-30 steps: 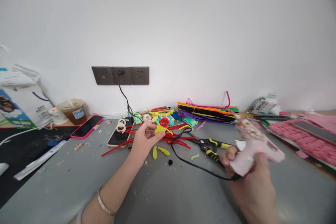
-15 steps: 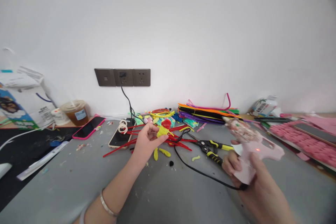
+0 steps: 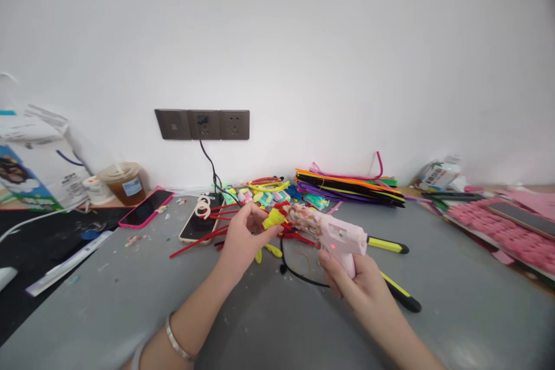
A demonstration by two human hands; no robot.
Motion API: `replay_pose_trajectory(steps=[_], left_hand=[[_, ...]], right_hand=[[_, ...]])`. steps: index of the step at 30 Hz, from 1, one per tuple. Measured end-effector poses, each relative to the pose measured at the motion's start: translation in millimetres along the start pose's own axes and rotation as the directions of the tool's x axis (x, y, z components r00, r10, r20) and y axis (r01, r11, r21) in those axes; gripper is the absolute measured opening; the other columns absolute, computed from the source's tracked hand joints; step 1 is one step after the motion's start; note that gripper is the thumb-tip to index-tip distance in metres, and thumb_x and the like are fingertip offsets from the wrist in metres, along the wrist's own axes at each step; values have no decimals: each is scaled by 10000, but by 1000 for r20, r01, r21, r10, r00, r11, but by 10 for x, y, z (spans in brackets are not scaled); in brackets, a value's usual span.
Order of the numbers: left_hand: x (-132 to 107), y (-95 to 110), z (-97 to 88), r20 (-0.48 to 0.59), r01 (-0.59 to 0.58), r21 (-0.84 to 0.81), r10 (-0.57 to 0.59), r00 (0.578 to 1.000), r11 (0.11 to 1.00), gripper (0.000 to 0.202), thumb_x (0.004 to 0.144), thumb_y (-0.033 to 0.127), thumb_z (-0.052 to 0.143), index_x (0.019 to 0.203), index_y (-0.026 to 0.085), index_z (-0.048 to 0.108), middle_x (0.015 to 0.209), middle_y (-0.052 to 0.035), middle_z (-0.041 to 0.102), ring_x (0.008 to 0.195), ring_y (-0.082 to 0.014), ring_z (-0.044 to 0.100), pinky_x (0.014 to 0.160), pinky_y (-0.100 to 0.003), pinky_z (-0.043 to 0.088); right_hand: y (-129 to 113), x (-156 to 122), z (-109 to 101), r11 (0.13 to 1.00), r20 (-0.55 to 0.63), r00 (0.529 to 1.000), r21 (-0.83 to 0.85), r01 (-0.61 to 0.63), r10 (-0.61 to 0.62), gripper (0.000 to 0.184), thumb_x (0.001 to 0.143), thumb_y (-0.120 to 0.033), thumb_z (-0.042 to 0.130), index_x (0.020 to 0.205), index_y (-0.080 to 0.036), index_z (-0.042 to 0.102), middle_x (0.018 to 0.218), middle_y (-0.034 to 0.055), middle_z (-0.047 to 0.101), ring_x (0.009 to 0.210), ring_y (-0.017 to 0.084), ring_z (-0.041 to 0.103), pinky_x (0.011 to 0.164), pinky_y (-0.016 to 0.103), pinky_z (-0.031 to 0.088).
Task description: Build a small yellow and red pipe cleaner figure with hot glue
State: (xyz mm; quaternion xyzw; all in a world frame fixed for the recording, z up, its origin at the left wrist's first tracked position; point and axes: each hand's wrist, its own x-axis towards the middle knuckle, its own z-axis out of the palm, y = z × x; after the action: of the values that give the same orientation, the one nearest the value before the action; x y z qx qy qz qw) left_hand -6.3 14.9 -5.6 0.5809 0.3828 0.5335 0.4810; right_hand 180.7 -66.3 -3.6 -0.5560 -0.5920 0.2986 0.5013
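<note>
The left hand (image 3: 243,238) comes in from 7 o'clock, forearm low over the surface (image 3: 269,324), thumb up. Its grip is pinched closed on a yellow-red piece (image 3: 273,218), held just above the surface at centre. The right hand (image 3: 362,282) comes in from 5 o'clock, grip wrapped tight round the handle of the glue gun (image 3: 332,232). The gun's long axis runs 4 to 10 o'clock, nozzle pointing to 10 o'clock. The tip is at the piece, touching or just beside, can't tell. A black cord (image 3: 299,276) loops below. Yellow-handled pliers (image 3: 387,245) lie at 3 o'clock of the gun.
</note>
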Motion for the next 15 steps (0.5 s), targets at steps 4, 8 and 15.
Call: replay_pose_trajectory(steps=[4, 8, 15], left_hand=[[-6, -7, 4, -3, -27, 28, 27, 1000, 999, 384, 631, 338, 834, 709, 211, 481, 647, 49, 559, 607, -120, 542, 562, -222, 428], [-13, -19, 0, -18, -36, 57, 37, 999, 998, 365, 646, 326, 829, 719, 205, 492, 657, 51, 547, 611, -116, 534, 569, -218, 421], [-20, -20, -18, -51, -58, 148, 66, 996, 987, 328, 676, 323, 810, 738, 198, 513, 714, 23, 573, 647, -132, 564, 592, -231, 438]], right_hand=[[-24, 0, 28, 996, -13, 1000, -93, 1, -2, 604, 823, -724, 541, 479, -240, 428, 427, -9, 389, 432, 130, 328, 414, 274, 257], [19, -10, 26, 995, -11, 999, -92, -48, 47, 608, 795, -776, 518, 518, -243, 422, 453, -12, 379, 431, 125, 313, 386, 266, 231], [48, -30, 15, 990, 20, 995, -97, -100, 102, 619, 791, -798, 484, 531, -245, 385, 473, -17, 357, 441, 116, 300, 391, 262, 221]])
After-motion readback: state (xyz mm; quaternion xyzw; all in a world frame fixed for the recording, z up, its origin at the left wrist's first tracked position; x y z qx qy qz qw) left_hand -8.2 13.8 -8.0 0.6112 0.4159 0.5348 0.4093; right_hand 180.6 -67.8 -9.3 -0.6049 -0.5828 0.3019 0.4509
